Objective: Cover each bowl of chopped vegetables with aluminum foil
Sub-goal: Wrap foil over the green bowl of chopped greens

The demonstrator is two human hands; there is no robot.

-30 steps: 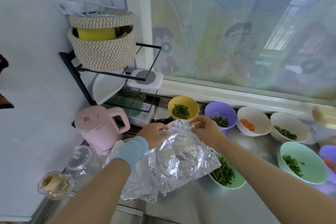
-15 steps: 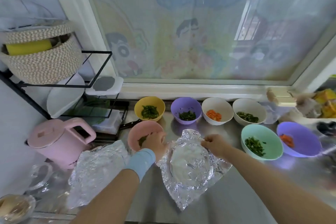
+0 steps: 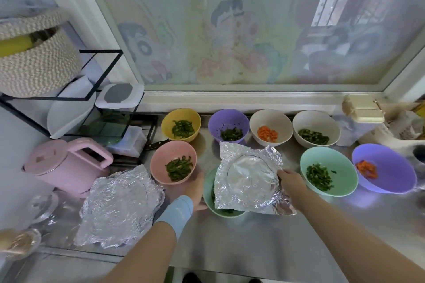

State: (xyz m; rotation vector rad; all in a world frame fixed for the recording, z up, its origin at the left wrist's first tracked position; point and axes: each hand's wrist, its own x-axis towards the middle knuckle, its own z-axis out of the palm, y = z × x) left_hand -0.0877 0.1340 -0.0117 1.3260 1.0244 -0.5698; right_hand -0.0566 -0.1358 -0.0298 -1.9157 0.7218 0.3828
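A crumpled foil sheet [image 3: 247,177] with a round imprint lies tilted over a green bowl [image 3: 208,193] of chopped greens, leaving the bowl's left rim bare. My right hand [image 3: 289,179] pinches the sheet's right edge. My left hand [image 3: 195,190], with a light blue wristband, rests against the green bowl's left side, just below a pink bowl [image 3: 173,162] of greens. A stack of more foil sheets [image 3: 119,204] lies at the left. Uncovered bowls hold greens or carrot: yellow [image 3: 181,125], purple [image 3: 228,126], two white [image 3: 271,127] [image 3: 316,128], mint green [image 3: 328,171], large purple [image 3: 384,169].
A pink kettle [image 3: 66,165] stands left of the foil stack, with a glass lid [image 3: 43,204] and a jar [image 3: 20,243] near the counter's front left. A black rack [image 3: 87,96] with a woven basket [image 3: 34,60] fills the back left. Containers [image 3: 363,112] crowd the right end.
The view swung right and down. The foil sheet went from both hands near the pink bowl onto the green bowl. My left hand let go of it and dropped beside the bowl.
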